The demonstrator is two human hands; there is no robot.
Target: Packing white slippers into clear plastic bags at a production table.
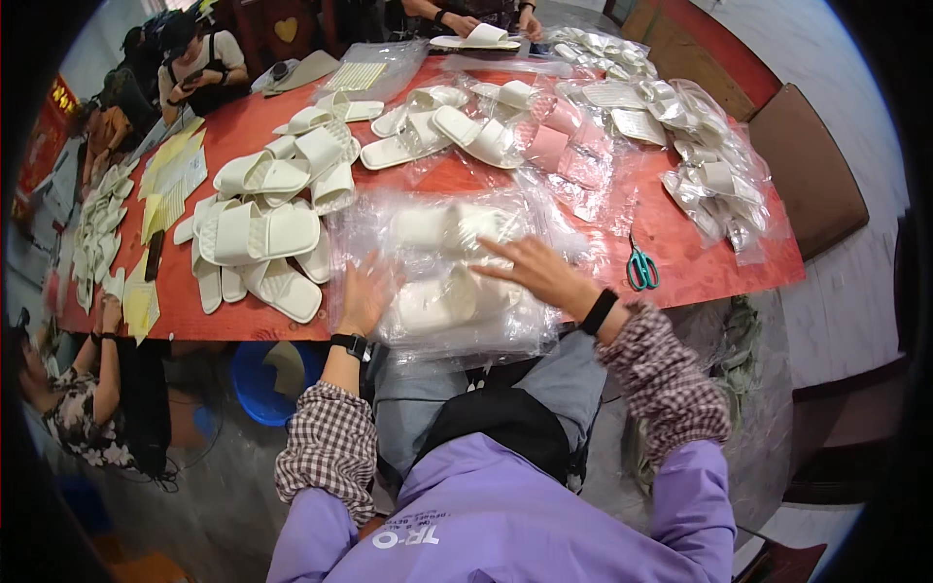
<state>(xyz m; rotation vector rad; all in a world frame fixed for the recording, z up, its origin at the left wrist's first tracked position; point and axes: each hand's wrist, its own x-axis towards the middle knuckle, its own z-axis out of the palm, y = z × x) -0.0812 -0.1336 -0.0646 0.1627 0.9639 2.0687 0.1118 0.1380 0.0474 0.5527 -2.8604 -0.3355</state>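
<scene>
A pair of white slippers [428, 303] lies under clear plastic on the table in front of me, one above the other, with several loose plastic bags [364, 219] around and beneath them. My left hand [367, 296] is at the left edge of this plastic, its fingers stretched out and blurred by motion. Over the right side of the slippers my right hand [544, 272] reaches with fingers spread, holding nothing. Close on the left is a heap of unwrapped white slippers [258, 233]. Green-handled scissors [641, 269] lie to the right of my right hand.
Bagged pink slippers [559, 146] and bagged white slippers [724, 185] lie farther right on the red table [719, 277]. Yellow sheets [175, 175] are at the left. Across the table, a person's hands [462, 23] handle a white slipper. A blue bucket [255, 389] stands below the near edge.
</scene>
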